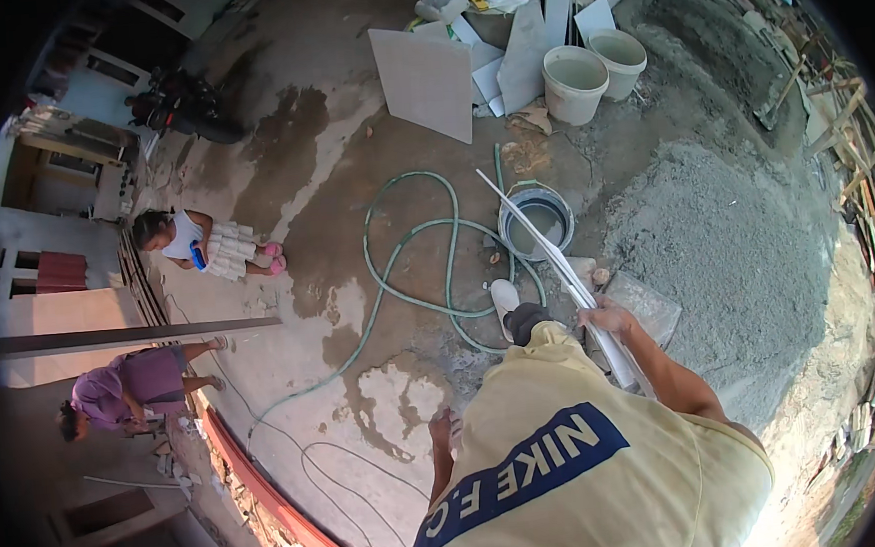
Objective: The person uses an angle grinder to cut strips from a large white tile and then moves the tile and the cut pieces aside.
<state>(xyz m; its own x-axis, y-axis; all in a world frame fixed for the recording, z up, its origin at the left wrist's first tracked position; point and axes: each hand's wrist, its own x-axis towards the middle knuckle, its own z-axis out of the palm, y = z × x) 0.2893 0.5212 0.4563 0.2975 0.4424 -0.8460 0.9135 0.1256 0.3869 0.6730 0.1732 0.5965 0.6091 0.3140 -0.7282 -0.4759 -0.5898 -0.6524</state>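
My right hand [610, 316] is closed around several long, thin white strips [560, 266]. The strips slant from beside my body up past a round bucket [544, 207] with greyish liquid in it, their far tips reaching over its left side. My left hand [444, 431] hangs low by my left side, above the wet concrete. It is small in view, and how its fingers are set does not show clearly. A green hose [454, 257] lies in loops on the ground left of the bucket, close to my shoe [504, 295].
A grey sand heap [722, 256] rises at right. Two white buckets [574, 87] and leaning boards [424, 82] stand at the back. At left are a person in a white dress [225, 244], a person in purple [129, 390], a motorcycle [182, 104] and a dark beam [121, 338].
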